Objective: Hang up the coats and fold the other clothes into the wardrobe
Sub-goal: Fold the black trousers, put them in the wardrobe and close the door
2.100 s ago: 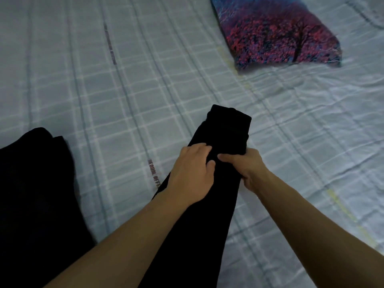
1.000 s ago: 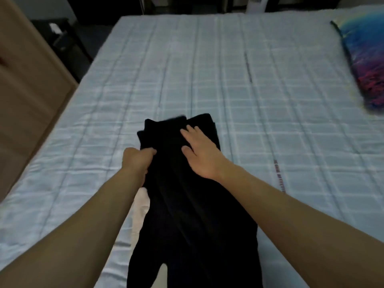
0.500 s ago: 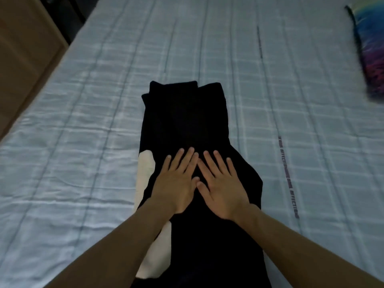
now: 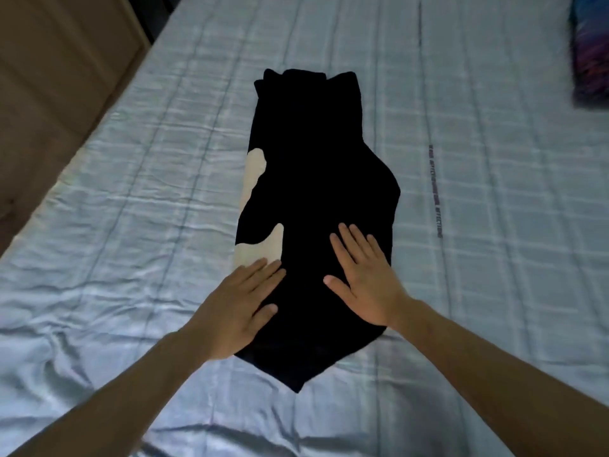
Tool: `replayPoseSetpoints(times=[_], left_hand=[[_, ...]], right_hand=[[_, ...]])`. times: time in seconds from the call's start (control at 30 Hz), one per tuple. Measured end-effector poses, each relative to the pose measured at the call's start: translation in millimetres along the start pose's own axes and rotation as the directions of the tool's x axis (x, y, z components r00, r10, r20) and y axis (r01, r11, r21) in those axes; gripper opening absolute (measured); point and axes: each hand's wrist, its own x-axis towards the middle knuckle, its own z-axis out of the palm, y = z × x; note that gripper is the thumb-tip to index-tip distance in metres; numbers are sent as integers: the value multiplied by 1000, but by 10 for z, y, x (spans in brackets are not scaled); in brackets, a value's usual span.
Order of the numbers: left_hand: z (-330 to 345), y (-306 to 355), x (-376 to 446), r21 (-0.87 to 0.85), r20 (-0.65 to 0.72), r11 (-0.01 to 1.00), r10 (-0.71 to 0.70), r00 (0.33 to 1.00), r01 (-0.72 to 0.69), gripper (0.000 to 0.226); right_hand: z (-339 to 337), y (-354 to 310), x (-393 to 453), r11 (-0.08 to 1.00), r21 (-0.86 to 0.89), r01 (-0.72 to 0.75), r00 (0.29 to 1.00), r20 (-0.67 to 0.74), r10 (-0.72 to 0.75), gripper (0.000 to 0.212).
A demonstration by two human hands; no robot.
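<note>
Head view: black garment (image 4: pixel 313 179) lies lengthwise on the checked bedsheet (image 4: pixel 131 192), stretching away beyond the fingertips. Left hand (image 4: pixel 237 308) flat, fingers straight and together, pressing the garment's near left edge; fingertips touch a cream patch (image 4: pixel 260 245) just ahead of them. Right hand (image 4: pixel 365 278) flat too, fingers slightly spread, pressing the black cloth, thumb out toward the left hand. Neither grips anything. Colourful pillow (image 4: pixel 590 61) far right of right fingers. Wooden furniture (image 4: pixel 59 77) far left.
</note>
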Motion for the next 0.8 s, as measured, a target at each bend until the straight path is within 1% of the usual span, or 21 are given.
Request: replayPoseSetpoints(times=[0.07,0.17,0.2,0.27,0.33,0.4,0.47,0.53,0.6,0.7,0.8], left_hand=[[45,81,-196,-22,-68,1000,-19,997,18,62],[101,162,-449,71,-199,997,45,979,-32,54],[137,171,-517,82,-230,996,65,971,-47,59],[220,157,-633,64,-217,995,90,972,-78,69],[325,103,-710,50,-147,996,83,986,-77,79],[380,73,-718,120,-85,992,55,995,-45,91],[376,81,-645,226,-85,974,34,996,-14,96],[354,106,-543,272,-107,962,25,994,5,99],[360,129,-467,289,-136,957,25,990,16,97],[334,217,-414,285,-192,958,30,981,26,81],[208,301,-423,207,-237,978,43,971,7,62]], right_hand=[[71,-79,-286,998,-31,49,999,1,-49,77],[151,-150,-563,994,-72,82,997,-1,-82,72],[180,-172,-624,993,-70,91,996,-4,-92,73],[262,-213,-735,990,-58,131,991,19,-130,85],[355,-226,-813,985,-76,153,987,61,-149,108],[426,-233,-825,982,-128,139,989,77,-130,124],[464,-227,-794,983,-139,119,992,48,-114,127],[456,-218,-759,981,-147,127,992,1,-128,120],[445,-218,-743,977,-172,125,987,-75,-139,109],[439,-336,-687,984,-174,30,991,-126,-52,101],[399,-433,-600,993,-110,-42,983,-185,21,87]])
